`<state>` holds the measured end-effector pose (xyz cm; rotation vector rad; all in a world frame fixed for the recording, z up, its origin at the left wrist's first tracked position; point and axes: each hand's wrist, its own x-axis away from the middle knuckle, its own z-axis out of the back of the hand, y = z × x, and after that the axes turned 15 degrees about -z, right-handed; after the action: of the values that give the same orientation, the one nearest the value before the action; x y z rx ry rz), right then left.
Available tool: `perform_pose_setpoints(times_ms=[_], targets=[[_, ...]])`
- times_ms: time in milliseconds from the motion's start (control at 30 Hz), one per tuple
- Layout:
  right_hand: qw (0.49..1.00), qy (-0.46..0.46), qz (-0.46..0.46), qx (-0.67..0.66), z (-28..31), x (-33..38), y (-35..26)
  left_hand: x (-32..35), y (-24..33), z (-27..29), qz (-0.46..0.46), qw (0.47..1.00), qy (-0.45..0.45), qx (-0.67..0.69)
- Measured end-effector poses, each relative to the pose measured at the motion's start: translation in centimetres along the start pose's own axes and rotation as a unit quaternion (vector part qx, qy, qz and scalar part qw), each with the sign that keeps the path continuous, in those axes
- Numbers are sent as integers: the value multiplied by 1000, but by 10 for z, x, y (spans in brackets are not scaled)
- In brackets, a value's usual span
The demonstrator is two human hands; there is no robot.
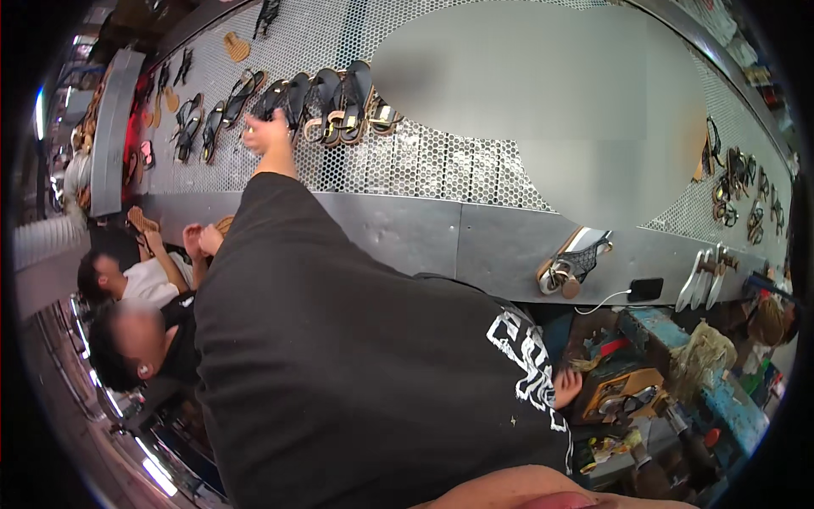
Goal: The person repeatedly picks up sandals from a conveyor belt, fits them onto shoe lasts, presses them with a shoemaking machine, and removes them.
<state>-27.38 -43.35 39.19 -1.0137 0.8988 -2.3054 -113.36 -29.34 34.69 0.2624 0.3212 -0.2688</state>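
Well, the black sandals (322,97) sit in a close row on the perforated metal surface (381,165), just beyond and to the right of your left hand (268,133). That hand reaches in at the near edge of the row, thumb and fingers loosely parted — whether the fingertips touch a sandal, you cannot tell from this view. More sandals (210,131) lie to the left of your grip, spaced further apart, and a tan sole (236,47) rests beyond it, slightly to the left.

Toward you from that hand, your dark sleeve (280,212) crosses the plain grey metal ledge (407,229). Well to the right of the left hand, a black mesh sandal (585,253) lies on the ledge, with a dark phone (646,290) and its white cable (604,301) further along.

Your right hand (566,387) is low by your side, next to a worn machine (623,394); your shirt partly hides it, so you cannot tell if its fingers are spread or pressed together. To the left of your reaching arm — a person in a white top (146,278) and a person in dark clothing (175,316) are beside the ledge
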Motion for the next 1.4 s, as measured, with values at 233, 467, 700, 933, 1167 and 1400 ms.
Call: perform_pose_setpoints(times_ms=[233,467,700,933,1167,1400], targets=[[983,60,-170,42,46,35,50,-123,-62,-14,65,986,-151,-22],[959,-113,-205,162,-22,25,38,-167,-86,-42,74,993,-86,-13],[921,-179,-218,270,-62,-1,8,-229,-124,-43,97,995,3,-27],[884,-151,-271,348,-58,-1,0,-289,-205,-91,225,950,-123,177],[849,-196,-285,399,-30,-11,42,-304,-214,-185,54,968,-237,57],[849,-213,-254,411,9,-23,134,-162,-90,-130,-64,979,-187,-48]])
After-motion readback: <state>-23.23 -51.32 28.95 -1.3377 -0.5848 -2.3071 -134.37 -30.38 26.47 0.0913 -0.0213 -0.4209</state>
